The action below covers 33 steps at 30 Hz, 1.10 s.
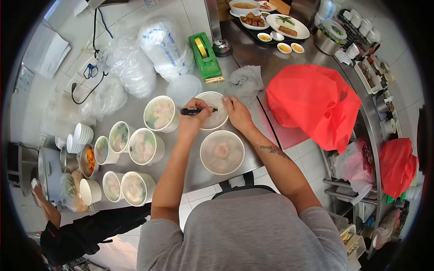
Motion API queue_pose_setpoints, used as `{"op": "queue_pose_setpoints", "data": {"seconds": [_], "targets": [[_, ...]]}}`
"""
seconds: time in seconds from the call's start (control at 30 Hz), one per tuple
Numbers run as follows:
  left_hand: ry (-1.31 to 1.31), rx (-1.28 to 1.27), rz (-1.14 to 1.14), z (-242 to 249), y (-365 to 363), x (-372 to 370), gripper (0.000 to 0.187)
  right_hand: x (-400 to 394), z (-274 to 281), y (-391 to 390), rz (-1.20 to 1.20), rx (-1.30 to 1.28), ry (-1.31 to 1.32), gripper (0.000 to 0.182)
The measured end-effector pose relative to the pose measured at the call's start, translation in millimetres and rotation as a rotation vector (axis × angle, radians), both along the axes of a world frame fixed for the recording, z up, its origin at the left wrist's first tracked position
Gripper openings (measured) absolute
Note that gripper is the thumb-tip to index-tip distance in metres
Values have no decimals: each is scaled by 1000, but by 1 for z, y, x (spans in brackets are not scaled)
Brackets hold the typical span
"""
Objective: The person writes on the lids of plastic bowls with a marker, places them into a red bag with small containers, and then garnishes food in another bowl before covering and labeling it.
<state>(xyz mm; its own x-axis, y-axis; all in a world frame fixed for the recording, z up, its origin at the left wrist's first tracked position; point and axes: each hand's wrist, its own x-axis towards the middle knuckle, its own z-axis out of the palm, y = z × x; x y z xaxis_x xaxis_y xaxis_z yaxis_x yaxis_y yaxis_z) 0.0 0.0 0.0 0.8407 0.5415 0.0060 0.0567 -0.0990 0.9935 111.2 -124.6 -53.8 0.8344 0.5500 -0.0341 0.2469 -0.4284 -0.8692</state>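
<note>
My left hand [195,114] pinches a black marker [190,111], its tip at the lid of a white round bowl [211,123]. On the right side of that bowl, my right hand [238,113] grips the rim. Just below stands another lidded bowl [222,152] with pale contents, touched by neither hand. An open-looking tub with pale pieces and greens [161,114] is left of my left hand. Behind it lies a translucent round lid [184,89]. A crumpled grey cloth [245,81] lies beyond my right hand.
Several filled tubs [143,146] and stacked cups [83,133] stand left. Plastic-wrapped containers [165,47] and a green tape dispenser [205,56] are behind. Right are a red bag [314,104] and plated food [288,26]. Another person's arm [46,205] shows lower left.
</note>
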Motion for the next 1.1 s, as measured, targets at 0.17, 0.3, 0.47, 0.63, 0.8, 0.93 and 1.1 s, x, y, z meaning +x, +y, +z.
{"op": "queue_pose_setpoints", "data": {"seconds": [0.17,0.3,0.47,0.63,0.8,0.93,1.1], "targets": [[-83,-33,40,-4,-4,9,19,-5,3,2,-17,-10,-4,44],[-34,50,65,-6,-9,10,19,-4,3,1,-9,-34,-7,44],[-55,47,43,-7,-7,12,19,-2,5,1,-13,-39,3,46],[-33,80,-25,-8,-3,9,19,0,1,-15,25,0,80,48],[-158,-184,-47,-2,-5,1,17,-45,32,-65,209,53,112,35],[-192,-326,-29,2,-4,-29,11,-69,29,-70,147,101,182,24],[-148,-363,140,3,-37,-94,9,-80,27,-66,112,151,164,20]]}}
